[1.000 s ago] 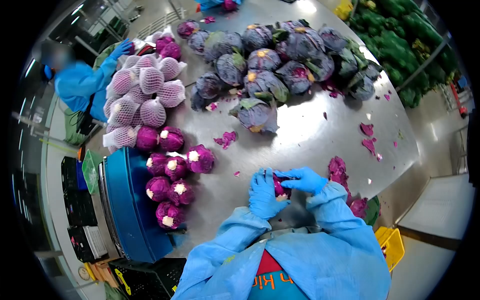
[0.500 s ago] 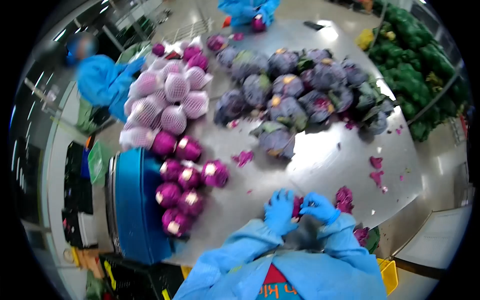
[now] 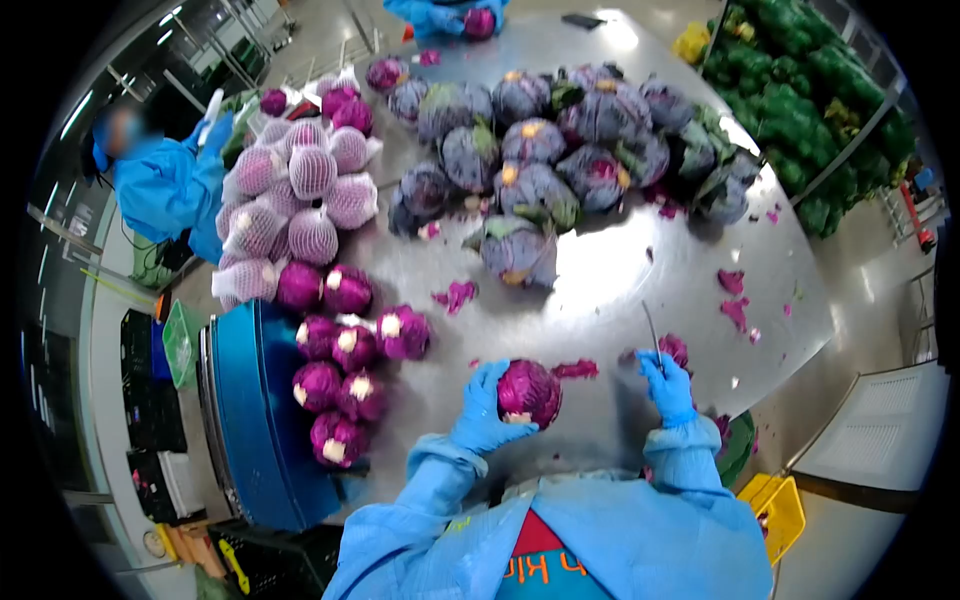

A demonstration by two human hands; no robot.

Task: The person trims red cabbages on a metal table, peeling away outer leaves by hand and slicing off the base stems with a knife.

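Observation:
My left hand [image 3: 484, 410], in a blue glove, is wrapped round the left side of a red cabbage [image 3: 529, 393] held above the metal table [image 3: 610, 310]. The cabbage is shiny purple, with its pale cut stem end toward me. To the right, my gloved right hand [image 3: 667, 388] grips a thin knife [image 3: 652, 325] whose narrow blade points up and away from me. Behind the cabbage lies a strip of purple leaf [image 3: 575, 369]. More trimmed leaves [image 3: 673, 349] sit just beyond my right hand.
Trimmed cabbages [image 3: 361, 396] stand at left beside a blue bin [image 3: 262, 410]; net-wrapped ones [image 3: 312, 172] are piled behind. Untrimmed cabbages [image 3: 535, 142] cover the far table. A co-worker [image 3: 165, 185] stands at left, another [image 3: 440, 15] at the far end. A yellow crate [image 3: 775, 510] is at lower right.
My hands have moved apart. The left has shifted left with the cabbage, now plainly visible; the right has moved right with the knife, its blade now showing. The camera view has shifted slightly.

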